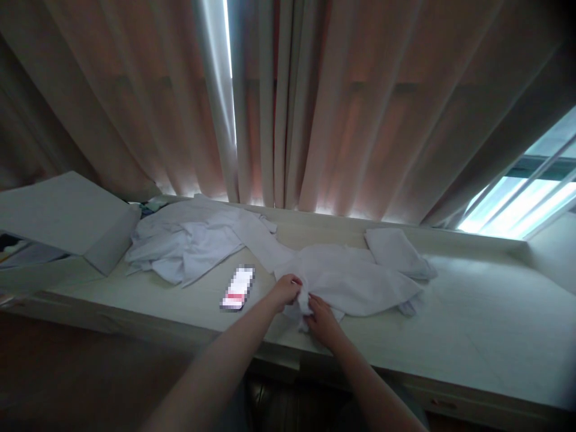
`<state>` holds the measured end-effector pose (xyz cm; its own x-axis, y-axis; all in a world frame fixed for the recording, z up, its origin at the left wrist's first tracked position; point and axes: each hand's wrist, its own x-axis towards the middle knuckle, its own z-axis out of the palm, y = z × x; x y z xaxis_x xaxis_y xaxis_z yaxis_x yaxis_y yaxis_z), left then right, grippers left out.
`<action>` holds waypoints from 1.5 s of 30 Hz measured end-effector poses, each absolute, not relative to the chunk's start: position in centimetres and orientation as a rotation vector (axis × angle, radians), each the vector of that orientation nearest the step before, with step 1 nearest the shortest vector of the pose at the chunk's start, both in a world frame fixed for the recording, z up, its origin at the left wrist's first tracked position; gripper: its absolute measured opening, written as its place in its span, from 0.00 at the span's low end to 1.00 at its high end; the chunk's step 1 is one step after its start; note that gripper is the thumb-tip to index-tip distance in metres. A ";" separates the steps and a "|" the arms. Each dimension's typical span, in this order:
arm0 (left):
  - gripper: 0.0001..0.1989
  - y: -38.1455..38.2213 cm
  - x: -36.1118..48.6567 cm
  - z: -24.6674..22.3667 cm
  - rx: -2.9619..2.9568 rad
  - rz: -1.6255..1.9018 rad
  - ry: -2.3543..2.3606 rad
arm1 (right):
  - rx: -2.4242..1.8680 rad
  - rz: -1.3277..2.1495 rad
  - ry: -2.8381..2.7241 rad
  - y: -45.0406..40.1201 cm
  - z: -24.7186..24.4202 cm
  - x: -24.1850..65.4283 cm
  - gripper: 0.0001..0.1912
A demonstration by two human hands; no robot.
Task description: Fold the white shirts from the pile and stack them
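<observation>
A white shirt (355,279) lies spread on the pale counter, one sleeve stretching up and to the left. My left hand (287,291) pinches a bunched edge of it near the counter's front. Close by on the right, my right hand (321,318) grips the same gathered fabric, fingers closed on it. What exactly lies between the fingertips is partly hidden by the folds. Left of my hands, a phone (238,288) with a blurred-out screen rests on the counter.
Rumpled white clothes (189,237) are heaped at the back left beside a white box (67,216) with things in it. A folded white cloth (396,252) sits behind the shirt. Long curtains (360,120) hang along the back of the counter (486,324).
</observation>
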<state>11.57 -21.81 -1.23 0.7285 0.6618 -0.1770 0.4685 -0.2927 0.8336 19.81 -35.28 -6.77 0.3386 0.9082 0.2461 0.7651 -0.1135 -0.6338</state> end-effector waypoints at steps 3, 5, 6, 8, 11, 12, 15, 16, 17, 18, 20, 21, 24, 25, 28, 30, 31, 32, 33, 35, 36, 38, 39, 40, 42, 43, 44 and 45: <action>0.15 -21.6 10.4 -1.0 1.905 0.243 0.804 | -1.802 0.289 -1.346 -35.2 -5.8 20.8 0.18; 0.17 -21.5 9.5 -0.8 1.906 0.267 0.755 | -1.743 0.333 -1.259 -35.3 -4.4 21.8 0.16; 0.18 -21.5 9.1 -0.7 1.916 0.278 0.722 | -1.719 0.376 -1.202 -35.4 -3.5 22.2 0.15; 0.21 -21.9 8.2 -0.6 1.968 0.287 0.618 | -1.680 0.498 -1.049 -35.6 -1.8 23.0 0.15; 0.25 -23.2 7.7 -0.8 2.106 0.311 0.446 | -1.615 0.675 -0.833 -36.0 0.1 23.8 0.14; 0.25 -23.7 7.8 -0.9 2.145 0.337 0.419 | -1.581 0.733 -0.798 -36.1 0.6 24.0 0.13; 0.18 -24.7 8.5 -0.8 2.156 0.449 0.501 | -1.451 0.910 -0.782 -37.0 1.8 24.4 0.13; 0.15 -24.7 8.9 -0.5 2.131 0.476 0.554 | -1.418 0.962 -0.786 -37.4 2.2 24.6 0.13; 0.11 -24.6 9.2 -0.2 2.091 0.497 0.602 | -1.395 1.000 -0.790 -37.8 2.5 24.9 0.13; 0.09 -24.3 9.4 0.2 2.045 0.513 0.638 | -1.379 1.026 -0.790 -38.2 2.9 25.2 0.13; 0.08 -23.5 9.7 1.2 1.963 0.542 0.663 | -1.349 1.040 -0.779 -39.0 3.5 25.9 0.14; 0.09 -23.0 9.7 1.7 1.931 0.556 0.659 | -1.330 1.037 -0.770 -39.3 3.8 26.3 0.15; 0.11 -22.1 9.9 3.1 1.884 0.570 0.632 | -1.286 1.007 -0.712 -39.5 4.3 27.2 0.15; 0.11 -22.0 10.0 3.6 1.840 0.564 0.619 | -1.280 0.994 -0.685 -39.3 4.4 27.3 0.15; 0.10 -22.2 10.3 5.0 1.514 0.538 0.576 | -1.299 0.931 -0.613 -38.5 4.7 27.2 0.12; 0.11 -22.5 10.4 5.9 1.235 0.527 0.532 | -1.386 0.859 -0.626 -38.0 4.9 26.7 0.14; 0.13 -22.6 10.3 6.3 1.134 0.528 0.507 | -1.472 0.808 -0.661 -37.8 5.1 26.5 0.16; 0.14 -22.6 10.2 6.6 1.059 0.534 0.484 | -1.581 0.741 -0.714 -37.6 5.2 26.3 0.17; 0.14 -22.6 10.1 6.9 1.007 0.542 0.465 | -1.702 0.657 -0.781 -37.5 5.3 26.1 0.19; 0.14 -22.5 9.7 7.3 0.955 0.566 0.452 | -1.920 0.462 -0.939 -37.3 5.5 26.0 0.20; 0.13 -22.4 9.6 7.4 0.942 0.578 0.458 | -1.994 0.377 -1.014 -37.3 5.5 26.1 0.18; 0.13 -22.1 9.4 7.4 0.923 0.596 0.489 | -2.071 0.258 -1.139 -37.2 5.6 26.5 0.12; 0.13 -21.9 9.4 7.3 0.918 0.606 0.508 | -2.087 0.215 -1.180 -37.2 5.7 26.8 0.10; 0.13 -21.7 9.4 7.2 0.929 0.618 0.531 | -2.095 0.174 -1.203 -37.2 5.8 27.1 0.08; 0.13 -21.4 9.4 7.1 0.991 0.646 0.581 | -2.101 0.098 -1.209 -37.4 5.9 27.8 0.07; 0.13 -21.3 9.4 7.0 1.032 0.658 0.602 | -2.100 0.093 -1.202 -37.6 5.9 28.1 0.06; 0.13 -21.1 9.3 6.9 1.069 0.664 0.617 | -2.095 0.127 -1.191 -37.8 5.9 28.4 0.05; 0.13 -21.1 9.3 6.7 1.089 0.662 0.624 | -2.084 0.198 -1.175 -37.9 5.8 28.5 0.06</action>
<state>9.31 -21.05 6.72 0.6509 0.7478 -0.1308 -0.1749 0.3154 0.9327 28.49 -37.94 5.80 0.5720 0.7940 0.2060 0.6828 -0.3217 -0.6559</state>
